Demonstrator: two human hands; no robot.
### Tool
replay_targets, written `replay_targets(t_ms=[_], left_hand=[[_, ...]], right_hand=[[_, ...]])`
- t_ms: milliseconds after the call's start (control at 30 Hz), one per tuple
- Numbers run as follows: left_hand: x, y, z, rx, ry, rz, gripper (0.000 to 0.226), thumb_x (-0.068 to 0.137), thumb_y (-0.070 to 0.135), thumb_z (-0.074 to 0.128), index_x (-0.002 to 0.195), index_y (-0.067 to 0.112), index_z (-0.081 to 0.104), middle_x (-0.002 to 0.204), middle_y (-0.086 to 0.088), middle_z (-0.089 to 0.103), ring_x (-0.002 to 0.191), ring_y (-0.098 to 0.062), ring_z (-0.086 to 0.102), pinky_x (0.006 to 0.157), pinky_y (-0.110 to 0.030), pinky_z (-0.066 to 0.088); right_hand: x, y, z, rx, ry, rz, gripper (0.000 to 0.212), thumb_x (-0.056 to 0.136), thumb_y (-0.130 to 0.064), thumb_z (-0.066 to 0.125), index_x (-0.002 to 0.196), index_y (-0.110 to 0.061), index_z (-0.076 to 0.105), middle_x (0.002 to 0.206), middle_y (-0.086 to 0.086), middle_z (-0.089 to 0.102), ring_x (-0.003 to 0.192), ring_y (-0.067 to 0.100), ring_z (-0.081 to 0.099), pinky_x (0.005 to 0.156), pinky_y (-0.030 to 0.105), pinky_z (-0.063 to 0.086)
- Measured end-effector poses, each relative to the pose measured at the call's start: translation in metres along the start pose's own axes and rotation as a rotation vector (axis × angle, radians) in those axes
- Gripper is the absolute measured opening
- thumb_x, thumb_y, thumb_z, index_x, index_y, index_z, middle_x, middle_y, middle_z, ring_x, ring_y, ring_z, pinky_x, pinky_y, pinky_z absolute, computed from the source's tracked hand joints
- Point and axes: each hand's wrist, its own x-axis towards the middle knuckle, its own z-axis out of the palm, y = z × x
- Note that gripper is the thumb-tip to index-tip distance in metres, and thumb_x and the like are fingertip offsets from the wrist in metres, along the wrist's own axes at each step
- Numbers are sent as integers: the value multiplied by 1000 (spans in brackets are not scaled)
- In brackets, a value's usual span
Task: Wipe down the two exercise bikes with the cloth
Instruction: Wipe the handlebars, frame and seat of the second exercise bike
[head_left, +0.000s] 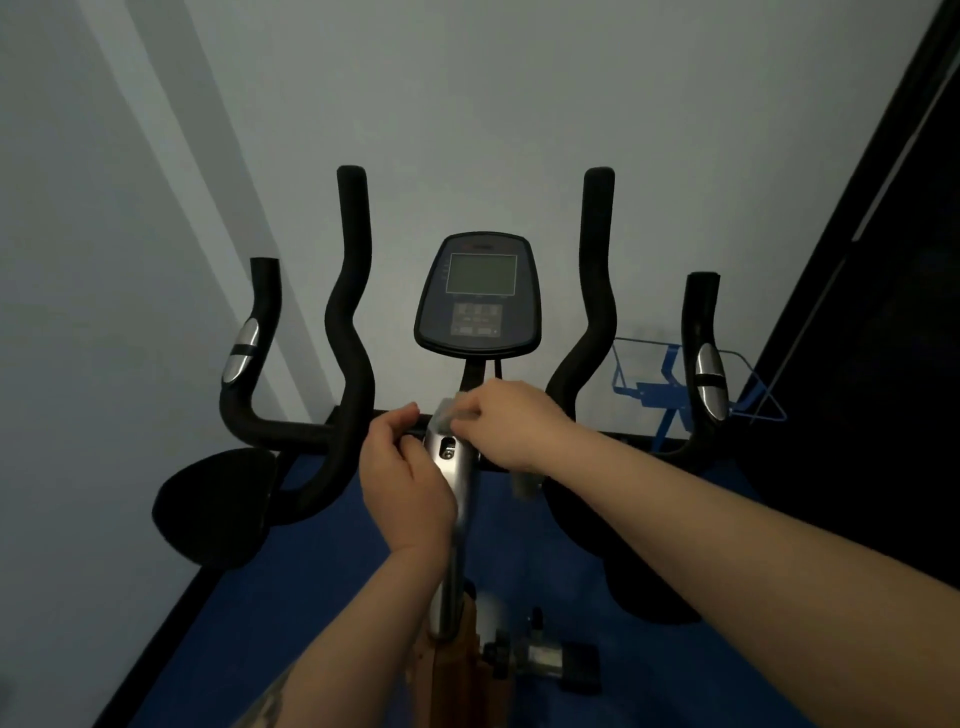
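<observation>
The right hand (511, 421) pinched the cloth (451, 413) against the top of the bike (451, 519) stem while the left hand (402, 483) curled loosely around that stem; the thin cloth could, I judged, snag on the bolt (447, 453) there.

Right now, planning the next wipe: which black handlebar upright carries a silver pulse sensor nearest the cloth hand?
The short outer right upright; the tall inner ones lack sensors.

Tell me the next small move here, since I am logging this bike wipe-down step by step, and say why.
Probably draw the thin pale cloth down the silver metal stem. The right hand pinches it at the stem's top, the left hand braces alongside, and the length below lies uncovered.
</observation>
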Motion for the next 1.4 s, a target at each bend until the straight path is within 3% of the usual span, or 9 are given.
replay_targets(t_ms=[100, 233, 433, 567, 700, 867, 1000, 1233, 1400], left_hand=[[-1, 1, 0, 29, 12, 32, 28, 96, 4, 42, 102, 24, 61, 102, 4, 65, 97, -7, 60, 80, -11, 47], [0, 4, -2, 55, -16, 54, 28, 94, 1, 43, 100, 21, 63, 98, 1, 65, 97, -13, 60, 86, -32, 52], [0, 0, -3, 38, -6, 62, 33, 88, 2, 44, 89, 31, 58, 91, 6, 64, 90, -13, 61, 79, -34, 53], [-3, 4, -5, -10, 9, 39, 29, 89, 3, 42, 94, 26, 58, 93, 11, 63, 91, -6, 61, 79, -28, 51], [2, 13, -6, 91, -72, 12, 29, 89, 1, 45, 93, 26, 58, 93, 7, 64, 93, -13, 60, 83, -40, 52], [3, 21, -10, 160, -273, 173, 27, 89, 6, 50, 89, 31, 61, 93, 17, 63, 96, -15, 59, 84, -46, 51], [-6, 37, 21, 176, -450, 233, 20, 92, 13, 52, 91, 32, 60, 86, 10, 65, 83, -11, 60, 77, -38, 52], [-26, 50, 71, 148, -615, 251, 35, 98, 13, 46, 133, 17, 45, 141, 2, 42, 124, -3, 40, 98, -17, 31], [-37, 51, 80, 179, -586, 241, 48, 99, 9, 42, 146, 16, 35, 145, -1, 45, 130, -15, 44, 108, -34, 37]], right_hand=[[6, 0, -10, 68, -68, -29, 28, 96, -35, 54, 119, -30, 69, 117, 0, 67, 105, 20, 59, 84, 29, 46], [38, -13, 0, -97, -120, 39, 36, 102, -27, 43, 136, -22, 56, 140, 3, 53, 124, 26, 50, 102, 36, 44], [11, -1, 3, -136, -86, -138, 34, 101, -26, 40, 126, -38, 60, 127, -4, 62, 112, 20, 57, 86, 30, 45], [-7, 8, 11, 112, -27, -210, 31, 101, -21, 42, 124, -27, 63, 122, 2, 63, 112, 22, 56, 96, 41, 47], [-1, 4, -4, -116, -54, -216, 31, 102, -27, 44, 127, -28, 61, 127, 4, 58, 117, 24, 52, 97, 42, 45], [-28, 52, -53, -97, 453, -255, 17, 90, -41, 59, 103, -33, 53, 91, -7, 58, 87, 18, 57, 66, 33, 46], [-50, 87, -36, 75, 428, -242, 14, 88, -27, 67, 98, -22, 58, 106, -1, 58, 101, 18, 54, 85, 39, 47], [-77, 135, -59, -32, 180, -85, 16, 83, -26, 74, 80, -32, 59, 87, -7, 60, 87, 13, 59, 68, 26, 45], [-78, 125, -41, 162, 324, -88, 15, 81, -27, 76, 96, -27, 72, 97, -8, 69, 91, 8, 62, 78, 26, 49]])
